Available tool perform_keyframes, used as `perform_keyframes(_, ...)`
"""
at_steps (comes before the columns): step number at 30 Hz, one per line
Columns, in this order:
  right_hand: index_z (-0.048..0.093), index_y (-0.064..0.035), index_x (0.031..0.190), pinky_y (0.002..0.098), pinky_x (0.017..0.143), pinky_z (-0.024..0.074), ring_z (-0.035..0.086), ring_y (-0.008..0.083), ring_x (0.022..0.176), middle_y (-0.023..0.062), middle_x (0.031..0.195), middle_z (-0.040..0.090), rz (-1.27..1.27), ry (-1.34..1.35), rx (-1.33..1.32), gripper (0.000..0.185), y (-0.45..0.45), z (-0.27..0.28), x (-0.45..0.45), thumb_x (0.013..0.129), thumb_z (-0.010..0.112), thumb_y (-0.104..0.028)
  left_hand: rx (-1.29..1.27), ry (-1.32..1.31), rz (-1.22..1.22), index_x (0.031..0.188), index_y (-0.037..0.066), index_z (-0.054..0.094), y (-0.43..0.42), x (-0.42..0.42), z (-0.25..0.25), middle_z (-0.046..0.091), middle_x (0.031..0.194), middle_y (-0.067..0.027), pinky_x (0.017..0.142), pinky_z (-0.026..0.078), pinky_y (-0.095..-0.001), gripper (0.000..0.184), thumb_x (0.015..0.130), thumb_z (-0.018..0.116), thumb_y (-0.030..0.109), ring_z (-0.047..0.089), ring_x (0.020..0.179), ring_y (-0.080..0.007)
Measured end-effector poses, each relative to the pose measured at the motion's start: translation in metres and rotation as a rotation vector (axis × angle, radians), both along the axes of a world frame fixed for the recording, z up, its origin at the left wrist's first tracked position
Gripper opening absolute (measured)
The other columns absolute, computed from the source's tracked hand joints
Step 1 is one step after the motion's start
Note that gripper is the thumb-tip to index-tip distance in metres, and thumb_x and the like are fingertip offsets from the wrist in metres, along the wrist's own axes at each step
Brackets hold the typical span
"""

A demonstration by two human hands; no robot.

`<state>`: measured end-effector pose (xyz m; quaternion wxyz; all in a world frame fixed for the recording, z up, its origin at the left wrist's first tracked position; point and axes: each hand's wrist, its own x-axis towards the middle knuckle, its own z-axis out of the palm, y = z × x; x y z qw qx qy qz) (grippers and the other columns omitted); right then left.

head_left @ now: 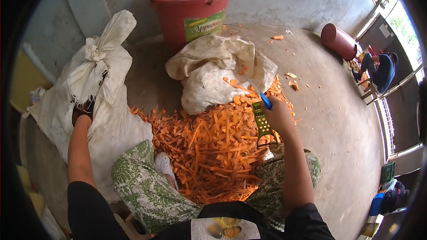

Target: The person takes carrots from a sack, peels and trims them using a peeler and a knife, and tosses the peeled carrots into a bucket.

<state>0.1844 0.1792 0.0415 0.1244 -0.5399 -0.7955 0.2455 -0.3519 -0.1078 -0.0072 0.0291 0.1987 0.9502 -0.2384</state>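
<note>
My right hand [279,112] is closed around a blue-handled knife [265,101], its blade pointing up and left. A green grater [261,122] with several holes hangs from the same hand, above the heap of carrot peelings [218,138]. At the left, my left hand [83,114] reaches through an opening in a white woven sack [115,124] knotted at the top. Its fingers are hidden inside, so their grip does not show. Beyond the heap lies a second, crumpled white sack [207,84], with carrot pieces on and beside it.
A large red tub [191,22] stands against the wall. Loose carrot pieces [277,38] dot the concrete floor [338,129]. A dark red barrel [339,42] lies tipped at the far right, near another person [383,73] seated on a chair. My legs flank the heap.
</note>
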Motion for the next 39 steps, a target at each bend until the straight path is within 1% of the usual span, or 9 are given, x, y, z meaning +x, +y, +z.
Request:
perform_keyframes(6, 0.057, -0.0028, 0.085, 0.0425, 0.061, 0.0430, 0.057, 0.0352, 0.067, 0.0188, 0.071, 0.058, 0.029, -0.028, 0.019, 0.023, -0.003, 0.002, 0.008, 0.080, 0.056, -0.025, -0.031, -0.234, -0.193, 0.137, 0.020, 0.021, -0.007, -0.009, 0.026, 0.023, 0.141, -0.0130, 0.104, 0.026, -0.0352, 0.050, 0.089, 0.030, 0.028, 0.025, 0.129, -0.0270)
perform_keyframes(8, 0.057, -0.0031, 0.086, 0.0427, 0.062, 0.0429, 0.057, 0.0356, 0.067, 0.0195, 0.071, 0.058, 0.027, 0.002, 0.032, 0.023, -0.002, 0.001, 0.008, 0.080, 0.056, -0.025, 0.122, -0.292, -0.052, 0.094, -0.002, 0.063, -0.023, -0.060, 0.030, 0.057, 0.106, -0.0234, 0.083, 0.042, -0.0409, 0.029, 0.071, 0.052, 0.013, 0.056, 0.096, -0.0374)
perform_keyframes(12, 0.057, -0.0026, 0.086, 0.0425, 0.061, 0.0431, 0.057, 0.0360, 0.067, 0.0202, 0.070, 0.058, -0.021, -0.007, 0.026, 0.023, -0.004, 0.012, 0.010, 0.080, 0.056, -0.025, 0.157, -0.122, -0.370, 0.085, -0.005, 0.062, -0.034, -0.073, 0.095, 0.063, 0.082, -0.0210, 0.066, 0.048, -0.0402, 0.044, 0.055, 0.069, 0.026, 0.061, 0.075, -0.0333)
perform_keyframes(15, 0.056, -0.0015, 0.085, 0.0421, 0.060, 0.0430, 0.057, 0.0361, 0.067, 0.0207, 0.070, 0.058, -0.036, 0.064, 0.075, 0.025, -0.005, 0.012, 0.010, 0.081, 0.055, -0.027, 0.383, -0.093, -0.368, 0.085, -0.005, 0.061, -0.045, -0.072, 0.141, 0.063, 0.077, -0.0143, 0.061, 0.049, -0.0378, 0.041, 0.061, 0.070, 0.028, 0.061, 0.067, -0.0272)
perform_keyframes(19, 0.056, -0.0015, 0.086, 0.0418, 0.060, 0.0429, 0.057, 0.0353, 0.065, 0.0201, 0.068, 0.058, -0.075, 0.085, 0.030, 0.026, -0.008, 0.015, 0.000, 0.082, 0.054, -0.027, 1.638, -0.806, -0.124, 0.105, 0.004, 0.055, -0.013, 0.030, 0.163, 0.058, 0.100, -0.0061, 0.073, 0.048, -0.0334, 0.034, 0.081, 0.061, 0.028, 0.058, 0.087, -0.0176)
perform_keyframes(22, 0.056, -0.0019, 0.086, 0.0407, 0.058, 0.0427, 0.057, 0.0342, 0.063, 0.0191, 0.066, 0.057, -0.075, 0.148, 0.018, 0.026, -0.007, 0.001, -0.002, 0.082, 0.055, -0.027, 1.910, -1.376, -0.098, 0.123, -0.001, 0.039, 0.016, 0.099, 0.126, 0.053, 0.114, -0.0131, 0.078, 0.051, -0.0314, 0.051, 0.086, 0.052, 0.031, 0.053, 0.104, -0.0252)
perform_keyframes(26, 0.056, -0.0015, 0.082, 0.0401, 0.057, 0.0415, 0.056, 0.0342, 0.061, 0.0193, 0.065, 0.056, -0.026, 0.226, 0.047, 0.026, -0.016, 0.000, -0.011, 0.082, 0.055, -0.027, 1.909, -2.070, -0.195, 0.128, -0.002, 0.030, 0.066, 0.229, 0.089, 0.042, 0.124, -0.0202, 0.077, 0.053, -0.0358, 0.062, 0.086, 0.048, 0.040, 0.052, 0.104, -0.0337)
perform_keyframes(32, 0.056, -0.0002, 0.081, 0.0398, 0.057, 0.0410, 0.055, 0.0331, 0.061, 0.0188, 0.065, 0.056, 0.007, 0.248, 0.019, 0.028, -0.019, 0.004, -0.014, 0.082, 0.054, -0.028, 1.620, -2.362, -0.539, 0.127, 0.002, 0.031, 0.115, 0.298, 0.075, 0.043, 0.118, -0.0173, 0.083, 0.047, -0.0490, 0.065, 0.077, 0.062, 0.031, 0.054, 0.099, -0.0309)
perform_keyframes(39, 0.055, 0.0000, 0.082, 0.0382, 0.056, 0.0401, 0.052, 0.0309, 0.058, 0.0171, 0.063, 0.053, 0.033, 0.306, -0.068, 0.028, -0.025, 0.007, -0.018, 0.083, 0.053, -0.028, 1.598, -2.308, 0.361, 0.101, 0.005, 0.048, 0.127, 0.315, 0.032, 0.053, 0.094, -0.0094, 0.069, 0.051, -0.0435, 0.038, 0.085, 0.050, 0.040, 0.059, 0.075, -0.0215)
